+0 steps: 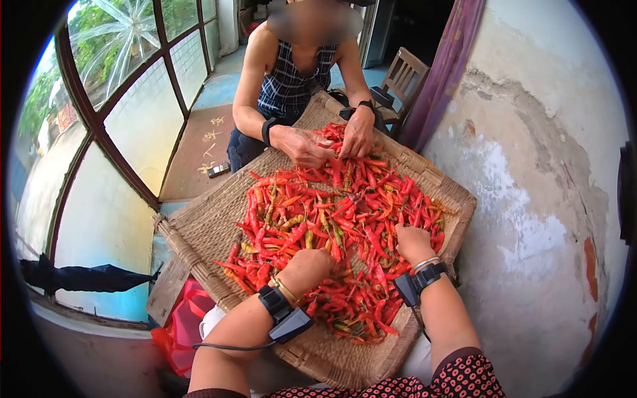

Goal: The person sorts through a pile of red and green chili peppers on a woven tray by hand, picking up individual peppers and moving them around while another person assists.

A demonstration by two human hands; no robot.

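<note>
Red chili peppers [371, 225], with some orange, yellow and greenish ones among them, lie heaped on a woven tray [212, 215]. My left hand [306, 269] is curled over the near left part of the heap, its back toward me and its fingertips down at the peppers. At the right side of the heap, my right hand [414, 244] is closed in a loose fist with the thumb side up. Both sets of fingertips are hidden behind the hands, so what they pinch does not show. Each wrist carries a bracelet and a strapped-on device.
Across the tray a person [298, 73] bends over the far peppers, both hands on them. A wooden chair [403, 76] stands behind. A cracked wall [524, 192] rises at right, framed windows [136, 106] at left. A dark umbrella [93, 277] and red bag [186, 325] are lower left.
</note>
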